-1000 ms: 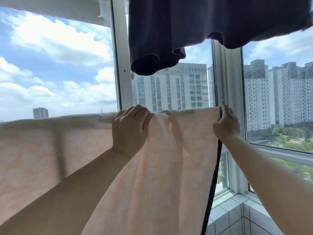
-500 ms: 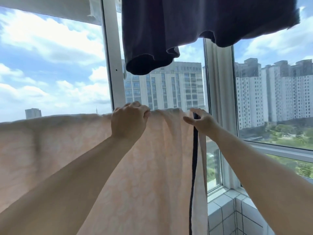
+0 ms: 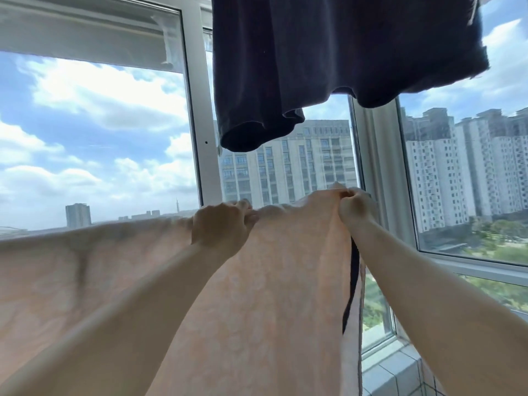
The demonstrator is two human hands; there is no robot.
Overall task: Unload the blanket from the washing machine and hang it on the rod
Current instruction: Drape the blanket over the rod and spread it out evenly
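Since the earlier frame our right hand (image 3: 355, 207) has closed, pinching the blanket (image 3: 271, 281) at its top edge right of centre, lifting a peak. Our left hand (image 3: 221, 228) grips the fold mid-frame, likely anchoring it on the hidden rod. Dark laundry (image 3: 328, 61) hangs above.

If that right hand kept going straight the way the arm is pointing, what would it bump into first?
Probably the window frame just beyond it. The right hand pinches the blanket at its top edge and points up and away toward the window; depth is hard to judge from one view.
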